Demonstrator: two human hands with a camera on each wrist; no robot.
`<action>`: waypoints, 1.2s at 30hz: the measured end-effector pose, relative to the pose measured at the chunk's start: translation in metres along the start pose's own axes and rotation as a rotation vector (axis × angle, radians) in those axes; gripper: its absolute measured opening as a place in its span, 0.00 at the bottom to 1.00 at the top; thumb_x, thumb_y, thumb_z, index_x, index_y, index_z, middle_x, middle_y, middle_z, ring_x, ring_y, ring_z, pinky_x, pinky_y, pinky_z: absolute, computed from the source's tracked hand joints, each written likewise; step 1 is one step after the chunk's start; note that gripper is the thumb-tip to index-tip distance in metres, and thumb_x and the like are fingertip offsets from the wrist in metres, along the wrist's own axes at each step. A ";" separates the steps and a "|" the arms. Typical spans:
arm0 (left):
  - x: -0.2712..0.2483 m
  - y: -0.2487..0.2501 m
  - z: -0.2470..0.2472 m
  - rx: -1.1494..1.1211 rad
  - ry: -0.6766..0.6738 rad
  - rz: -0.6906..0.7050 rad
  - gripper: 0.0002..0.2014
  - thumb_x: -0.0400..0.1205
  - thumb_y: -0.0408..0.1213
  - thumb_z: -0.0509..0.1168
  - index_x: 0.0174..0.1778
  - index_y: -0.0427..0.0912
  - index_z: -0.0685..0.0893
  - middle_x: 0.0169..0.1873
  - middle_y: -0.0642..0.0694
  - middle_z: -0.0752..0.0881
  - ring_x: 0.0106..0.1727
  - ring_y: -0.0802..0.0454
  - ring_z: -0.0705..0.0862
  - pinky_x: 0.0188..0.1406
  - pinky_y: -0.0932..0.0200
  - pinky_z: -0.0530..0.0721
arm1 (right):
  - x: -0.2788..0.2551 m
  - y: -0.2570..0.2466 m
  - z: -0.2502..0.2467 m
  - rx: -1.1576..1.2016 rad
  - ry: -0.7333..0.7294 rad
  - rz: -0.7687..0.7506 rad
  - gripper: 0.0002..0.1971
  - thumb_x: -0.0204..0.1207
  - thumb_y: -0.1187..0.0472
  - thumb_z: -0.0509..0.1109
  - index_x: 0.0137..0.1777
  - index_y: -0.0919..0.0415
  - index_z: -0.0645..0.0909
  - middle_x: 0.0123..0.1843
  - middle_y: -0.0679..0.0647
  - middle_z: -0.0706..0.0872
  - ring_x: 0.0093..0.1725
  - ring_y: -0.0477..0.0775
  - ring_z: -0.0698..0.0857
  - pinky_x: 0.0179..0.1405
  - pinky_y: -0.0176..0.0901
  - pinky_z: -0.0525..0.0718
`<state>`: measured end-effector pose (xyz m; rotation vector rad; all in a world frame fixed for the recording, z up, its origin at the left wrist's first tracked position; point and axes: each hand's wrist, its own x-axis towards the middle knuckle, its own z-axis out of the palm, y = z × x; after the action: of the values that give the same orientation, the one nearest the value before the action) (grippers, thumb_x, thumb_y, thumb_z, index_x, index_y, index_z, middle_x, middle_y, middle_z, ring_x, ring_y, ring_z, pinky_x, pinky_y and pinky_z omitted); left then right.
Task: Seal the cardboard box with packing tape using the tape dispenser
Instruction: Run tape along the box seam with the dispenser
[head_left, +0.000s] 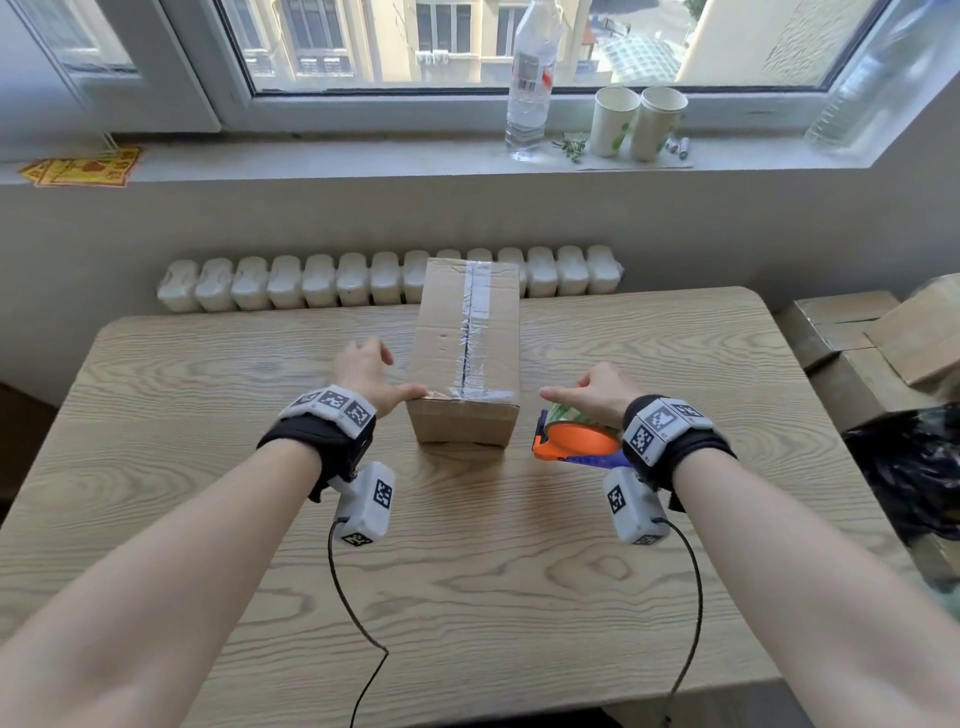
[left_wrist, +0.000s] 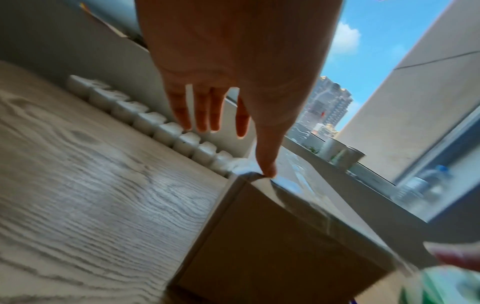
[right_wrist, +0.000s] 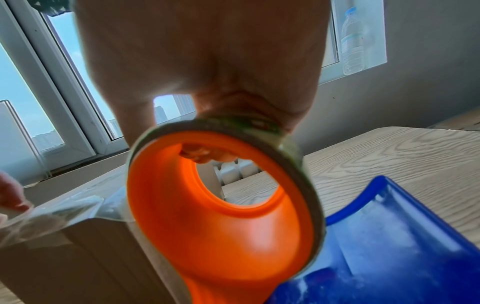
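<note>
Box: a long cardboard box (head_left: 467, 353) lies on the wooden table (head_left: 208, 415), its length running away from the person toward the radiator (head_left: 363, 280).
Seam: clear packing tape (head_left: 475, 312) runs along the top centre seam; a second strip crosses the near top edge and shines in the left wrist view.
Left hand: the left hand (head_left: 363, 369) is spread, fingers straight and apart, holding nothing; only the thumb tip (left_wrist: 269, 170) presses on the box's near left top corner, on the tape.
Tape dispenser: the tape dispenser (head_left: 576, 439), orange hub with a blue part, hangs just beside the box's near right corner, above the table.
Right hand: the right hand (head_left: 597, 395) grips the dispenser from above, fingers wrapped over the roll (right_wrist: 298, 156) and into the hub; the forefinger points toward the box.
Tape web: a clear stretch of tape (right_wrist: 78, 209) spans from the roll to the box's near edge.
Sill: a plastic bottle (head_left: 530, 88) and two paper cups (head_left: 636, 122) stand on the windowsill (head_left: 311, 161).
Right of table: more cardboard boxes (head_left: 872, 332) are stacked.
</note>
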<state>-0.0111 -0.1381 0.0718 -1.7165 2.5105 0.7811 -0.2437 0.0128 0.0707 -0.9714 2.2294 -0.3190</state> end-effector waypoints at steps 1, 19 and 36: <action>-0.005 0.004 0.003 0.028 0.050 0.078 0.24 0.72 0.50 0.73 0.59 0.41 0.76 0.62 0.41 0.77 0.65 0.43 0.75 0.64 0.48 0.74 | 0.000 0.000 -0.001 0.032 -0.007 -0.007 0.29 0.70 0.39 0.70 0.20 0.55 0.61 0.21 0.51 0.66 0.21 0.51 0.65 0.25 0.42 0.62; -0.055 0.058 0.088 0.313 -0.067 0.635 0.29 0.85 0.46 0.52 0.82 0.49 0.49 0.83 0.53 0.49 0.83 0.56 0.47 0.82 0.57 0.44 | 0.011 0.017 -0.017 0.202 -0.151 -0.086 0.13 0.72 0.57 0.72 0.30 0.62 0.78 0.32 0.56 0.80 0.32 0.52 0.77 0.33 0.42 0.73; -0.050 0.054 0.084 0.306 -0.072 0.651 0.32 0.83 0.43 0.56 0.81 0.49 0.48 0.83 0.52 0.51 0.84 0.55 0.48 0.80 0.60 0.42 | -0.004 0.085 -0.049 0.137 -0.008 0.020 0.25 0.70 0.43 0.72 0.38 0.70 0.86 0.39 0.64 0.88 0.38 0.60 0.83 0.39 0.47 0.77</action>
<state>-0.0612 -0.0455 0.0336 -0.7631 2.9550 0.4082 -0.3222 0.0726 0.0694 -0.8757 2.1777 -0.4514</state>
